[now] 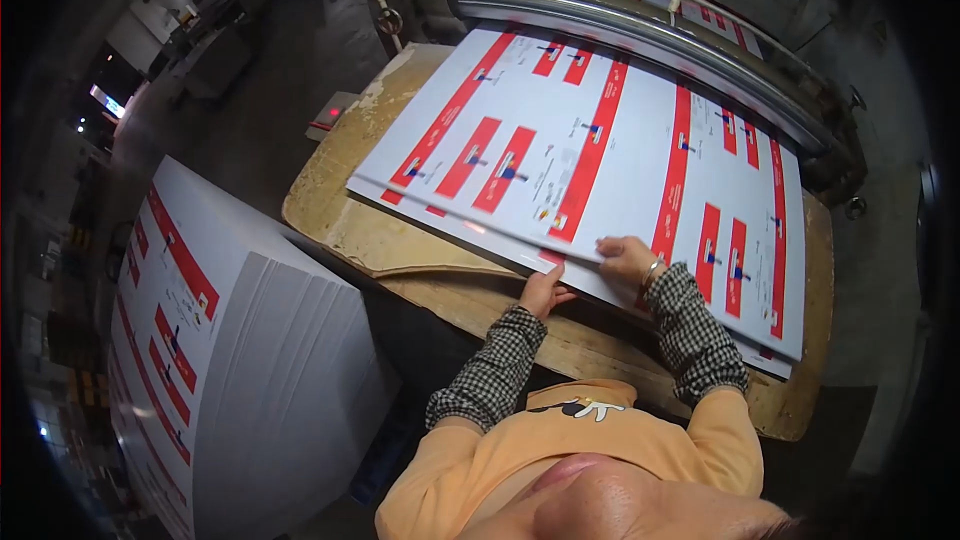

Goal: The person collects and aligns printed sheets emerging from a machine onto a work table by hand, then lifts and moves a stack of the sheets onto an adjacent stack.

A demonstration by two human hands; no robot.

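Large white sheets printed with red bars (640,170) lie on a worn wooden board (400,235), their far edge at the machine's rollers. My left hand (546,292) is at the near edge of the sheets, thumb on top and fingers underneath, closed on that edge. To its right, my right hand (627,262) is closed on the edge of the upper sheet, which sits a little apart from the layer below. The fingertips under the paper are partly hidden.
A machine with a long metal roller (640,35) spans the board's far side, with more printed sheets behind it. At the lower left stands a tall stack of printed sheets (290,370). A small item (332,112) lies beyond the board's left edge.
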